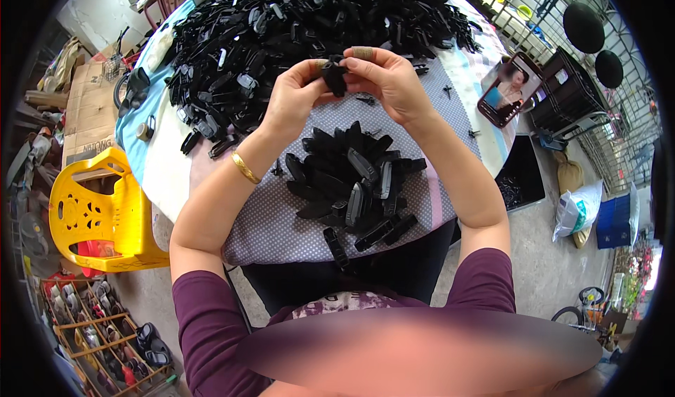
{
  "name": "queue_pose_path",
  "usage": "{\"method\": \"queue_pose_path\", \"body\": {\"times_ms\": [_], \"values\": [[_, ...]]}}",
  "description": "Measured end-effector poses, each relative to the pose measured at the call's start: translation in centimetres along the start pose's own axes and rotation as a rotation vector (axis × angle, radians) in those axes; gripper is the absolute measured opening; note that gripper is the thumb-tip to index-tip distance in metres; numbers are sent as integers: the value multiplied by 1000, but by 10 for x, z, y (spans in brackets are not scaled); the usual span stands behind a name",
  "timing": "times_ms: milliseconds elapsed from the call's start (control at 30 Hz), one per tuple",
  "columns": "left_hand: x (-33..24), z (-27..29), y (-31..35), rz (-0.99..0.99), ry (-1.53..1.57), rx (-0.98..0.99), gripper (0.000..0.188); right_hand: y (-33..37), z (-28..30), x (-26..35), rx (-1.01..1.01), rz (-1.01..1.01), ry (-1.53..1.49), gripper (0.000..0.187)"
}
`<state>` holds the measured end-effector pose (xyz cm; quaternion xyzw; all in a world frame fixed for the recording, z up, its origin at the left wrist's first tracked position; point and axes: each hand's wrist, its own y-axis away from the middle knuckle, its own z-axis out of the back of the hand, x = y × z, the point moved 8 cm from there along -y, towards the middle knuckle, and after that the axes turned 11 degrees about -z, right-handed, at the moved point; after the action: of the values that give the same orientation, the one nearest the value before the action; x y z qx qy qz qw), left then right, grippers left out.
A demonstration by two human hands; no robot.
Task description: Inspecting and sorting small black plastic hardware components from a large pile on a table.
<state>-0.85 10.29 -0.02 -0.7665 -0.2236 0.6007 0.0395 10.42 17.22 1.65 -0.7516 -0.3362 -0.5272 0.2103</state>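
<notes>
My left hand [295, 95] and my right hand [390, 88] meet over the table, both closed with fingertips pinched on one small black plastic piece [334, 79]. Its exact kind cannot be made out. Brownish tape wraps a finger on each hand. Below them, nearer my body, lies a loose pile of black oval plastic pieces [355, 176], some with grey shiny faces. Beyond my hands spreads a much larger heap of similar black pieces [295, 24].
A cloth-covered table [450, 116] carries the heaps. To the right stands a phone [510, 91] with a lit screen. A yellow plastic chair [119, 214] stands left, above a shoe rack [91, 334]. A black bin [520, 176] sits beside the table's right edge.
</notes>
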Motion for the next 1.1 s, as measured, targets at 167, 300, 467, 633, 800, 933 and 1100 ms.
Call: {"method": "queue_pose_path", "body": {"times_ms": [167,300,467,633,800,933,1100], "values": [[-2,4,-2,-35,-22,-18,16,-3,5,-3,-1,-54,250,24],[0,8,-2,-35,-50,-28,16,-2,0,-3,19,-5,256,22],[1,15,-3,-72,-114,-61,20,3,-10,-3,25,35,379,20],[-2,8,1,-72,-96,-108,26,13,-16,11,-195,497,839,11],[-8,3,2,-112,43,-101,25,15,-18,11,-225,520,864,19],[-16,1,-4,-93,112,43,25,4,-14,1,-35,171,750,30],[-27,-1,-3,-143,45,111,24,13,-25,4,8,264,857,21]]}}
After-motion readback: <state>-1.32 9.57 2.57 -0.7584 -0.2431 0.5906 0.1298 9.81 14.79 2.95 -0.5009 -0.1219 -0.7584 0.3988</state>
